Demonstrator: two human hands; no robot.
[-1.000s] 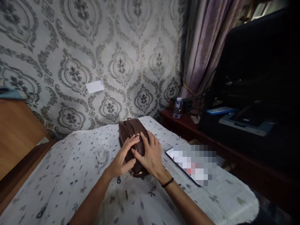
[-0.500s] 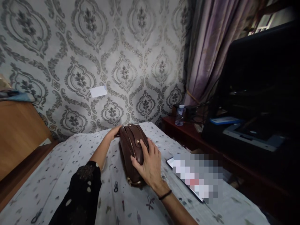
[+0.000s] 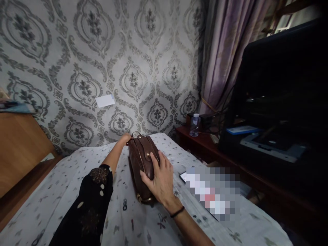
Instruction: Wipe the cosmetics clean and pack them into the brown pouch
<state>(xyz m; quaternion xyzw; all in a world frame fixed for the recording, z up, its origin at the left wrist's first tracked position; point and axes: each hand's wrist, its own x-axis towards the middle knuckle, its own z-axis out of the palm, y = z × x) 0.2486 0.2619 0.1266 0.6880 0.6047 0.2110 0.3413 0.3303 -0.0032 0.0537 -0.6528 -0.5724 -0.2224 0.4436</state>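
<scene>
A brown leather handbag (image 3: 139, 160) with gold-coloured zips and a snap tab stands on the patterned bedsheet (image 3: 69, 184). My right hand (image 3: 161, 177) grips its near right part, thumb across the top and fingers over the right side. At the bag's far left end is my left hand (image 3: 126, 138); its fingers are hidden by the bag, so their hold cannot be made out. A thin loop of strap (image 3: 136, 133) stands up just beside it. Right of the bag, a phone (image 3: 182, 177) lies on the sheet, mostly blurred out.
A dark red table (image 3: 183, 135) on the right carries a clear plastic bottle (image 3: 195, 126), cables and a large black screen (image 3: 271, 89). To the left stands a wooden board (image 3: 23, 147). The patterned wall, with a white card (image 3: 105, 101) on it, closes off the back.
The strap loop now rises above the bag's far end near my left hand, which has shifted slightly upward. My right hand keeps its place on the bag. The whole view has shifted a little.
</scene>
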